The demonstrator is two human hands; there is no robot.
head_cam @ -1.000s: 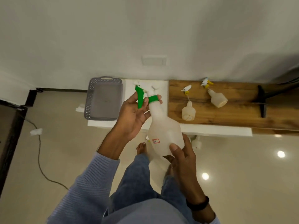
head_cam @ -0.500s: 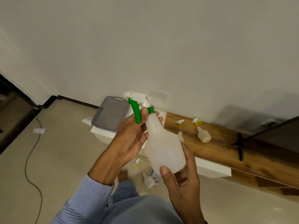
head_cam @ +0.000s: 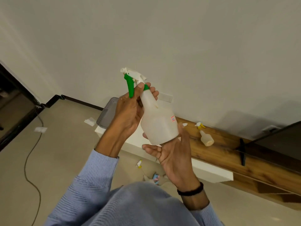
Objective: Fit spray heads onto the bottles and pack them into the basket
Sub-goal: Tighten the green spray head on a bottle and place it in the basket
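I hold a large translucent white bottle (head_cam: 158, 123) raised in front of me, tilted left. A white spray head with a green trigger (head_cam: 132, 80) sits on its neck. My left hand (head_cam: 128, 111) is wrapped around the green collar and neck. My right hand (head_cam: 171, 152) cups the bottle's base from below, fingers spread. The grey basket (head_cam: 106, 116) stands on the white shelf behind my left hand, mostly hidden. A small bottle with a yellow-white spray head (head_cam: 205, 136) lies on the wooden shelf (head_cam: 228, 144).
A loose yellow-white spray head (head_cam: 139, 164) and a small bottle with colourful bits (head_cam: 154, 177) lie on the floor by my legs. A cable (head_cam: 29, 160) runs along the floor at left. Paper scraps (head_cam: 40, 129) lie near the dark door frame.
The bottle has risen higher and turned in my hands, so its red label now faces right. The view has tilted up toward the wall. My right hand has opened more under the base.
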